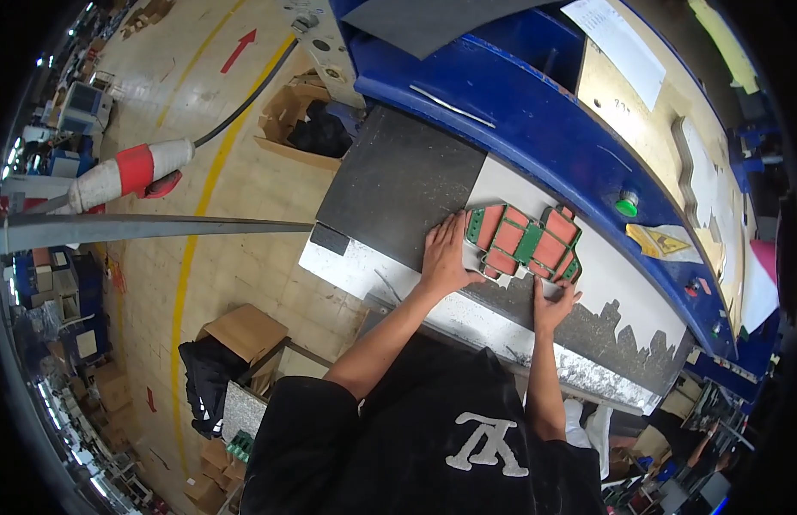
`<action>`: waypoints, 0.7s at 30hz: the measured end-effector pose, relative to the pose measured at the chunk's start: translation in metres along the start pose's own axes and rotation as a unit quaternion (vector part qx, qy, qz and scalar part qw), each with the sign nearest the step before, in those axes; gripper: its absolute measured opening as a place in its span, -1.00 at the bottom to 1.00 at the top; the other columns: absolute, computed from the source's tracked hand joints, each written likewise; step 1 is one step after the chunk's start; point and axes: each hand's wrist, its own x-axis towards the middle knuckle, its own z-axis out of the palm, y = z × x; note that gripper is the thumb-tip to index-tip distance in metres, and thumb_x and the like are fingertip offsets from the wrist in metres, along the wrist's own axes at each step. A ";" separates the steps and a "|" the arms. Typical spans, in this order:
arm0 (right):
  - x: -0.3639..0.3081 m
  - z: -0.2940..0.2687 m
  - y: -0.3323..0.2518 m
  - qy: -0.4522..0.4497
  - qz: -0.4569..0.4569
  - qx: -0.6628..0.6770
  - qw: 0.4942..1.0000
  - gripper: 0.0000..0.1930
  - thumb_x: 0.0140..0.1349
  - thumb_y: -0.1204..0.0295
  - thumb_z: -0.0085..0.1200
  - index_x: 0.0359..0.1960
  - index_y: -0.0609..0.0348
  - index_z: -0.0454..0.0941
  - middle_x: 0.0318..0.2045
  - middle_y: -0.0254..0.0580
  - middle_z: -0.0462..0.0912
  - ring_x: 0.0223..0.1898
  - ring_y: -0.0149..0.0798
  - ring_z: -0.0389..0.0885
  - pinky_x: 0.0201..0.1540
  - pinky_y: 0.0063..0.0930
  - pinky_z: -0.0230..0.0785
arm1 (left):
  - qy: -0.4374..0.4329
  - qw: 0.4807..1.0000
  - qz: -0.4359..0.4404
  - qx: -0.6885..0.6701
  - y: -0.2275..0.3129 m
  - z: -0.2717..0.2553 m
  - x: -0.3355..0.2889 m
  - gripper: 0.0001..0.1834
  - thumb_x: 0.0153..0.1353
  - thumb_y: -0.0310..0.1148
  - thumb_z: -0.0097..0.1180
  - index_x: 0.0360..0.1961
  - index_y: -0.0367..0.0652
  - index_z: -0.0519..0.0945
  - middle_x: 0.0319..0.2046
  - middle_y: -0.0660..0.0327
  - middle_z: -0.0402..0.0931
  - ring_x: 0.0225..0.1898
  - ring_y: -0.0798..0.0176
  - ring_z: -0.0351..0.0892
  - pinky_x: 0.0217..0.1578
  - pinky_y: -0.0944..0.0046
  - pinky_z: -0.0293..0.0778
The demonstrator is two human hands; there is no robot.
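A cutting die with a green metal frame and reddish foam pads lies over a white sheet on the work table. My left hand holds its left end, fingers stretched along that side and thumb by the lower corner. At the lower right edge, my right hand grips the die with thumb and fingers apart around the rim. Under my left hand is a dark sheet. Jagged cut edges of the white sheet show to the right of my right hand, with dark board below them.
A blue machine body curves behind the table, with a green button on it. A grey bar crosses at left below a hanging red and white connector. Cardboard boxes stand on the floor.
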 end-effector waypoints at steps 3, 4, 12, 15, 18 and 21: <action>0.002 -0.001 0.000 0.010 -0.035 0.006 0.999 -0.48 0.02 0.29 0.64 -0.14 0.13 0.50 -0.28 -0.19 0.63 -0.14 0.00 0.65 0.61 0.40 -0.17 | 0.002 1.000 0.001 0.009 -0.001 0.000 0.004 0.56 -0.39 0.06 0.78 0.60 -0.32 0.10 0.50 -0.14 0.32 0.55 -0.11 0.26 0.53 -0.13 0.01; 0.003 -0.001 0.001 0.014 -0.031 0.002 0.999 -0.48 0.02 0.29 0.64 -0.14 0.13 0.50 -0.28 -0.19 0.63 -0.14 0.00 0.65 0.61 0.40 -0.17 | -0.011 1.000 -0.003 0.013 -0.002 0.000 0.004 0.56 -0.39 0.06 0.78 0.60 -0.32 0.10 0.50 -0.14 0.32 0.55 -0.11 0.26 0.53 -0.13 0.01; 0.001 -0.002 0.002 -0.006 -0.020 0.016 1.000 -0.51 0.05 0.27 0.61 -0.18 0.14 0.51 0.01 0.11 0.65 0.46 0.31 0.40 0.55 0.53 -0.18 | 0.078 0.994 0.080 -0.007 -0.010 0.009 0.003 0.46 -0.42 0.21 0.73 0.52 -0.24 0.29 0.38 -0.09 0.47 0.46 -0.07 0.39 0.43 -0.15 0.09; 0.002 -0.002 0.001 -0.013 -0.019 0.022 1.000 -0.51 0.05 0.26 0.61 -0.18 0.14 0.50 0.05 0.17 0.65 0.47 0.32 0.39 0.54 0.55 -0.14 | 0.099 0.990 0.099 0.016 -0.013 0.013 0.003 0.48 -0.43 0.24 0.73 0.51 -0.27 0.29 0.37 -0.09 0.47 0.43 -0.09 0.42 0.42 -0.17 0.12; 0.003 -0.003 -0.002 -0.016 -0.020 0.021 0.999 -0.51 0.05 0.26 0.60 -0.19 0.13 0.48 0.12 0.22 0.62 0.48 0.32 0.37 0.53 0.55 -0.11 | 0.091 0.991 0.093 0.027 -0.015 0.016 0.002 0.49 -0.43 0.25 0.73 0.52 -0.28 0.29 0.37 -0.09 0.47 0.43 -0.12 0.41 0.43 -0.20 0.11; 0.003 -0.004 -0.006 -0.008 -0.028 0.030 0.999 -0.50 0.04 0.25 0.61 -0.20 0.12 0.48 0.25 0.30 0.56 0.50 0.33 0.34 0.51 0.56 -0.09 | 0.101 0.989 0.110 0.018 -0.016 0.017 0.002 0.50 -0.44 0.26 0.73 0.52 -0.27 0.28 0.37 -0.10 0.47 0.43 -0.13 0.41 0.43 -0.21 0.11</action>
